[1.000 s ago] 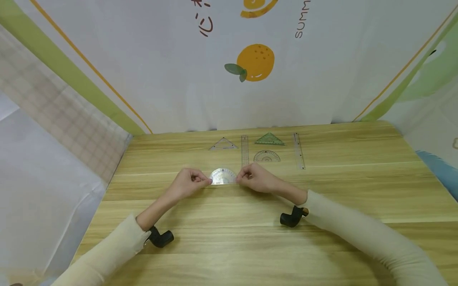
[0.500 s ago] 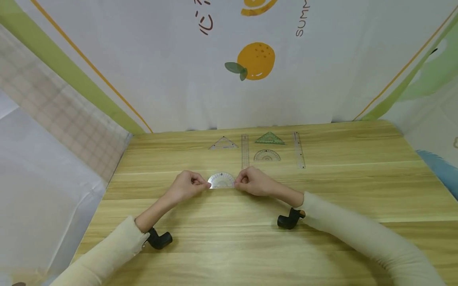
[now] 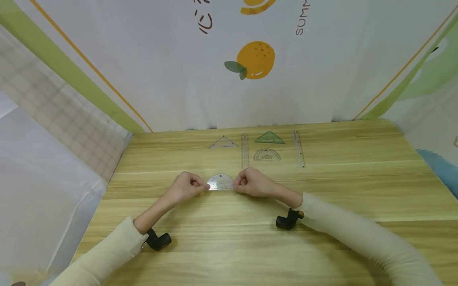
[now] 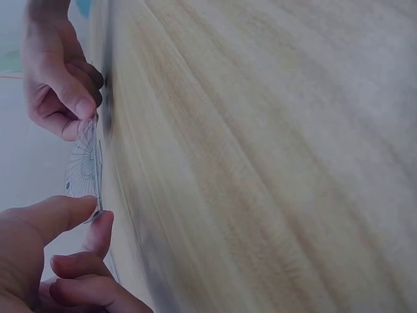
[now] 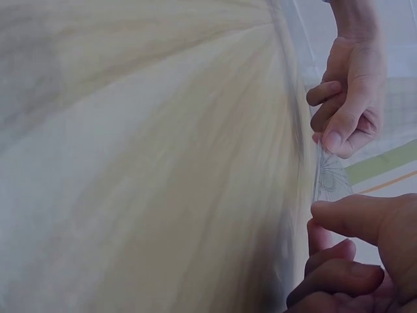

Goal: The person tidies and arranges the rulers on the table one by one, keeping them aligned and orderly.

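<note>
A clear half-round protractor (image 3: 220, 182) stands on its straight edge over the wooden table (image 3: 250, 238), held at its two ends. My left hand (image 3: 205, 186) pinches the left corner between thumb and forefinger. My right hand (image 3: 236, 186) pinches the right corner the same way. In the left wrist view the protractor (image 4: 85, 166) shows edge-on between my left hand (image 4: 98, 212) below and my right hand (image 4: 81, 114) above. The right wrist view has the protractor (image 5: 329, 179) between my right hand (image 5: 322, 218) and my left hand (image 5: 329, 140).
Further back on the table lie a clear set square (image 3: 223, 142), a clear ruler (image 3: 245, 151), a green set square (image 3: 270, 138), a second protractor (image 3: 266, 155) and another ruler (image 3: 299, 149). A printed cloth backdrop (image 3: 229, 79) closes off the far edge.
Both hands have drawn the protractor a little nearer to me over the table, keeping their pinch on its ends.
</note>
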Motion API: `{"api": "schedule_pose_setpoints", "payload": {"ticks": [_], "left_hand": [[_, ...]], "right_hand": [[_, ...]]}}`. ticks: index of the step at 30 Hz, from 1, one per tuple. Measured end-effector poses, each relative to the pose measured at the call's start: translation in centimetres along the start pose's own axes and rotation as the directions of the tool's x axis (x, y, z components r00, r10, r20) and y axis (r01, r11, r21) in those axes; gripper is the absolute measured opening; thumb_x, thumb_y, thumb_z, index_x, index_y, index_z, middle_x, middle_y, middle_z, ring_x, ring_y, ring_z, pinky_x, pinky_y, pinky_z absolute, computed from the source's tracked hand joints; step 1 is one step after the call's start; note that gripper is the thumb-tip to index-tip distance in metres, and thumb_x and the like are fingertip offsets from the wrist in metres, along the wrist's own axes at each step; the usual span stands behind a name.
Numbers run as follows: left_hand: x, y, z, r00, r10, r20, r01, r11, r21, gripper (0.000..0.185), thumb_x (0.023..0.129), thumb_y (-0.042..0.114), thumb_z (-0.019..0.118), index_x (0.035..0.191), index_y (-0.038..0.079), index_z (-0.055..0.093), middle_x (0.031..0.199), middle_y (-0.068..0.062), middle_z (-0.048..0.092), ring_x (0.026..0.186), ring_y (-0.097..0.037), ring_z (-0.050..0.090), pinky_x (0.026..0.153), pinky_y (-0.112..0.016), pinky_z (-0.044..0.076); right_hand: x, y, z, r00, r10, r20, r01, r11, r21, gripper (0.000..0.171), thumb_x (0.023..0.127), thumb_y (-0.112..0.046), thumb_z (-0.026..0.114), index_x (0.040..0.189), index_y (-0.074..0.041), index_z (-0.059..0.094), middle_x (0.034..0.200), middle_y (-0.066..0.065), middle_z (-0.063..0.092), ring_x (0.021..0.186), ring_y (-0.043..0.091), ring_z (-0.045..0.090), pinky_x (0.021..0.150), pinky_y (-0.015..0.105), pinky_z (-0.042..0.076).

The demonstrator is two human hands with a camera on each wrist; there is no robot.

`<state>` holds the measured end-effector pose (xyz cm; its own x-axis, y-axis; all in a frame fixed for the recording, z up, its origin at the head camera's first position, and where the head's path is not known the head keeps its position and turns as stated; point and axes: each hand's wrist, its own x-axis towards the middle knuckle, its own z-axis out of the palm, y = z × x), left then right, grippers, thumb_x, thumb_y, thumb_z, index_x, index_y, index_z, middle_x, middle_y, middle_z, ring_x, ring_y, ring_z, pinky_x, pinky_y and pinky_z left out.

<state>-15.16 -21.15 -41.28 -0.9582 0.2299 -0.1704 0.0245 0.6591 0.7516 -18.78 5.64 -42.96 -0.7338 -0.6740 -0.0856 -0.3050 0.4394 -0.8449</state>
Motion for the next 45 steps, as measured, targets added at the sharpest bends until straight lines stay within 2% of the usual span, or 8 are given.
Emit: {"api": "schedule_pose_setpoints", "payload": {"ticks": [11, 16, 22, 28, 31, 38, 45], "left_hand": [[-0.4, 0.1, 0.0, 1.000, -0.009, -0.008, 0.009, 1.000, 0.016, 0.014, 0.090, 0.013, 0.078, 0.079, 0.005, 0.077, 0.064, 0.002, 0.055, 0.057, -0.011, 0.038, 0.054, -0.025, 0.032], [-0.5, 0.2, 0.0, 1.000, -0.009, 0.001, 0.009, 0.999, 0.032, 0.016, 0.090, 0.013, 0.078, 0.077, 0.004, 0.077, 0.065, 0.003, 0.057, 0.057, -0.010, 0.039, 0.056, -0.025, 0.032], [-0.5, 0.1, 0.0, 1.000, -0.020, 0.016, 0.020, 0.999, 0.040, 0.015, 0.090, 0.015, 0.078, 0.078, 0.006, 0.077, 0.061, 0.004, 0.052, 0.056, -0.010, 0.036, 0.054, -0.025, 0.031], [-0.5, 0.0, 0.0, 1.000, -0.012, 0.022, 0.012, 0.999, 0.038, 0.013, 0.089, 0.014, 0.078, 0.078, 0.007, 0.078, 0.079, 0.002, 0.070, 0.058, -0.010, 0.038, 0.053, -0.024, 0.031], [-0.6, -0.1, 0.0, 1.000, -0.006, 0.023, 0.006, 0.999, 0.033, 0.014, 0.089, 0.013, 0.078, 0.078, 0.006, 0.077, 0.085, 0.000, 0.072, 0.058, -0.010, 0.038, 0.053, -0.024, 0.031], [-0.7, -0.3, 0.0, 1.000, 0.010, 0.016, -0.011, 0.998, 0.056, 0.015, 0.090, 0.014, 0.078, 0.077, 0.006, 0.077, 0.081, 0.001, 0.070, 0.057, -0.011, 0.039, 0.053, -0.024, 0.032], [-0.8, -0.3, 0.1, 1.000, -0.008, 0.013, 0.007, 0.998, 0.057, 0.015, 0.090, 0.015, 0.078, 0.077, 0.006, 0.077, 0.073, 0.001, 0.065, 0.055, -0.011, 0.038, 0.053, -0.024, 0.031]], "right_hand": [[0.0, 0.0, 0.7, 0.999, 0.011, -0.033, -0.010, 1.000, 0.006, 0.009, 0.092, -0.002, 0.074, 0.083, -0.003, 0.071, 0.065, -0.003, 0.054, 0.058, 0.007, 0.043, 0.055, 0.020, 0.035], [-0.1, -0.1, 0.9, 0.999, 0.010, -0.040, -0.011, 0.999, -0.034, 0.011, 0.091, -0.004, 0.076, 0.082, -0.004, 0.071, 0.065, -0.003, 0.054, 0.058, 0.007, 0.043, 0.054, 0.020, 0.035], [-0.1, -0.3, 1.0, 0.998, 0.000, -0.056, -0.006, 0.995, -0.100, 0.011, 0.091, -0.005, 0.076, 0.082, -0.006, 0.071, 0.067, -0.003, 0.056, 0.059, 0.007, 0.045, 0.057, 0.021, 0.038], [-0.2, -0.4, 1.0, 0.998, -0.022, -0.054, 0.015, 0.992, -0.122, 0.011, 0.090, -0.006, 0.078, 0.081, -0.007, 0.072, 0.065, -0.004, 0.056, 0.058, 0.006, 0.044, 0.055, 0.021, 0.037], [-0.1, -0.4, 1.1, 0.998, -0.028, -0.058, 0.020, 0.991, -0.130, 0.012, 0.089, -0.006, 0.078, 0.080, -0.008, 0.071, 0.065, -0.005, 0.056, 0.058, 0.006, 0.044, 0.056, 0.021, 0.036], [-0.1, -0.4, 1.2, 0.997, -0.035, -0.074, 0.023, 0.988, -0.153, 0.011, 0.088, -0.007, 0.079, 0.080, -0.008, 0.073, 0.068, -0.005, 0.059, 0.060, 0.006, 0.048, 0.058, 0.022, 0.040], [-0.1, -0.5, 1.2, 0.997, -0.038, -0.068, 0.027, 0.987, -0.158, 0.011, 0.088, -0.008, 0.079, 0.080, -0.009, 0.072, 0.066, -0.006, 0.058, 0.058, 0.006, 0.048, 0.056, 0.022, 0.039]]}}
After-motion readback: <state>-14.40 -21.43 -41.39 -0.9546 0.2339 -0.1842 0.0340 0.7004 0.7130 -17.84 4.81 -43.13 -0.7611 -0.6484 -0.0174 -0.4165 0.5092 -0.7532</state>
